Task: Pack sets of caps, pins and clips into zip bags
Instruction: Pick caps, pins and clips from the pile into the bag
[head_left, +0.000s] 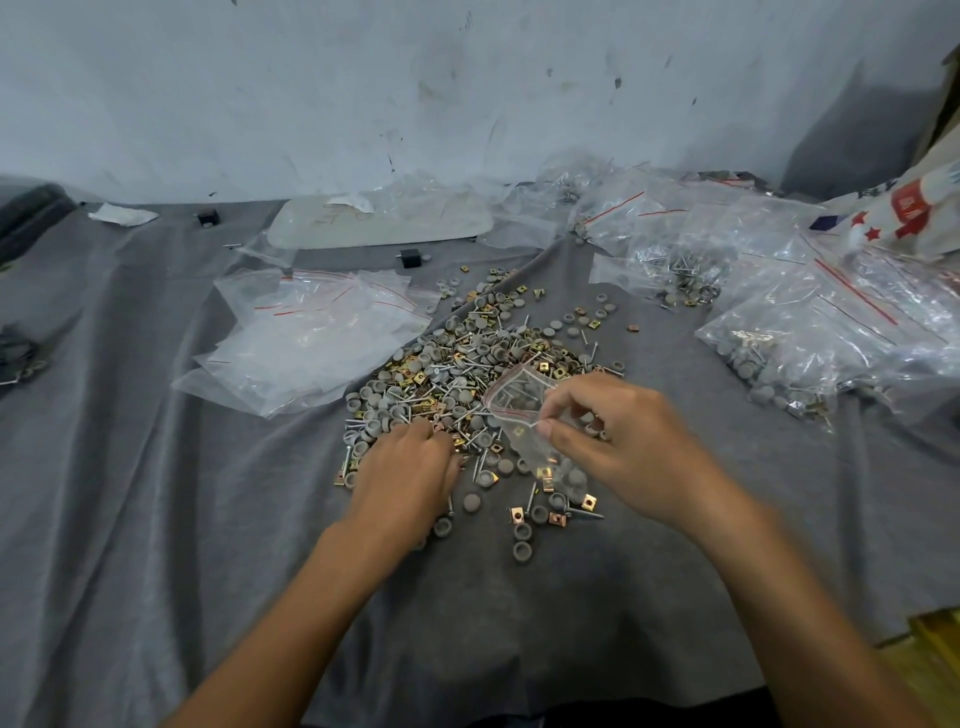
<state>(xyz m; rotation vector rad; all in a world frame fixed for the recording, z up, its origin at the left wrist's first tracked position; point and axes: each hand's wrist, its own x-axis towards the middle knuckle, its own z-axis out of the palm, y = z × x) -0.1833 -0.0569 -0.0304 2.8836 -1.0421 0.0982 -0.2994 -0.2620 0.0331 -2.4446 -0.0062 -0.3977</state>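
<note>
We see the left hand (410, 467) lying knuckles-up on the near edge of a loose pile of caps, pins and clips (467, 358), its fingertips buried among the pieces, so we cannot tell whether it grips anything. The right hand (623, 452) pinches a small zip bag (524, 410) between thumb and fingers and holds it just above the pile's right side, its red-lined mouth open and pointing away from us. A few grey caps and a brass clip show through the plastic. The pile sits on a grey cloth (156, 467) covering the desk. A stack of empty zip bags (311, 332) lies left of the pile, and filled bags (779, 353) lie well to the right.
</note>
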